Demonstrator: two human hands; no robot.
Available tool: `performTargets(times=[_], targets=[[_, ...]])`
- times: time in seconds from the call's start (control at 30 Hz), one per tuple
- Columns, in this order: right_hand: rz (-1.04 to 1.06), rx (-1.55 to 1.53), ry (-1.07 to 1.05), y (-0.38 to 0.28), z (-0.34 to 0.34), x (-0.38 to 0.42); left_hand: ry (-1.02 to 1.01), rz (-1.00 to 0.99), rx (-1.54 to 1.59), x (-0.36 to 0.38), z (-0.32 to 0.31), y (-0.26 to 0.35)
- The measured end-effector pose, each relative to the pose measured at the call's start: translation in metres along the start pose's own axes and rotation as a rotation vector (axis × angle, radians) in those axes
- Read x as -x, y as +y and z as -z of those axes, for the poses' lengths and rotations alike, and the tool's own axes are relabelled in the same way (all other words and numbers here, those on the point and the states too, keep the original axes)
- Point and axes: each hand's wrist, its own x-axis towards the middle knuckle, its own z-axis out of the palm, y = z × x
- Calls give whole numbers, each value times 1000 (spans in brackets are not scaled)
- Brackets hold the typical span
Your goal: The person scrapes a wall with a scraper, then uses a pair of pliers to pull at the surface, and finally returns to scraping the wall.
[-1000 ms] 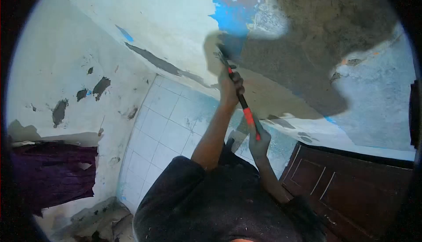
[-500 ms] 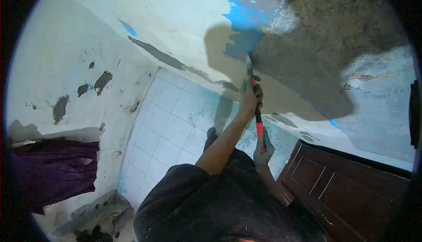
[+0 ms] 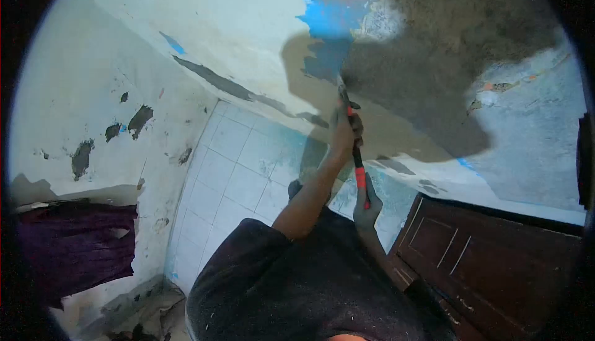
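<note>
Long-handled tool: the red-and-black shaft (image 3: pixel 361 177) runs from just past centre at 4 o'clock up toward 1 o'clock; its head is small and blurred, so its exact shape and whether it touches the wall are hard to tell.
Left hand (image 3: pixel 343 131): at 2 o'clock, closed around the upper shaft near the head; dark fingers show on the far side, the palm is hidden.
Right hand (image 3: pixel 367 209): at 4 o'clock, closed around the lower end, a bit of red showing between thumb and palm; the other fingers are mostly out of sight.
Wall: a ragged blue patch (image 3: pixel 334 22) at 12 o'clock, cut off by the top edge, meets rough grey plaster (image 3: pixel 458 25) at 1 to 2 o'clock; a broad shadow (image 3: pixel 396 133) blurs their lower borders.
Floor: white tiles (image 3: pixel 232 149) at 9 o'clock, partly covered by the left arm.
Door (image 3: pixel 489 273): dark, panelled, at 4 o'clock, its far side lost in black.
Cloth (image 3: pixel 80 242): purple, at 8 o'clock, its outer edge dim.
</note>
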Motion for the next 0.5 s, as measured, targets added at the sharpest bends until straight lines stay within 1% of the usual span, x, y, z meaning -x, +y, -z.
performTargets(times=[0.07, 0.1, 0.13, 0.17, 0.2, 0.27, 0.3, 0.33, 0.37, 0.4, 0.47, 0.5], targets=[[19, 6, 5, 2, 0, -8, -13, -77, -71, -3, -6, -3], [26, 49, -14, 6, -7, -7, 19, -122, -143, 4, -9, 2], [27, 96, -36, 10, -10, -2, 22, -116, -145, 5, -10, 3], [61, 32, -14, 15, -12, 2, 26, -100, -126, 4, -9, 5], [42, 31, -21, 11, -6, 8, 38, -79, -114, 7, -5, 4], [97, 18, 9, 7, 5, 0, 46, -70, -85, 6, -11, -1], [-147, 41, -88, 7, 18, 2, 37, -49, -101, 9, -18, -6], [-143, 41, -86, 11, 23, 2, 32, -26, -113, 14, -22, -12], [-112, 1, -53, 18, 24, 4, 39, -69, -221, 20, -24, -16], [-82, -38, -21, 23, 24, 4, 41, -70, -218, 17, -23, -18], [-58, -23, -18, 33, 23, -3, 54, -117, -210, 4, -18, -20], [-57, 20, -75, 16, 18, -14, 144, -87, -161, 5, -22, -7]])
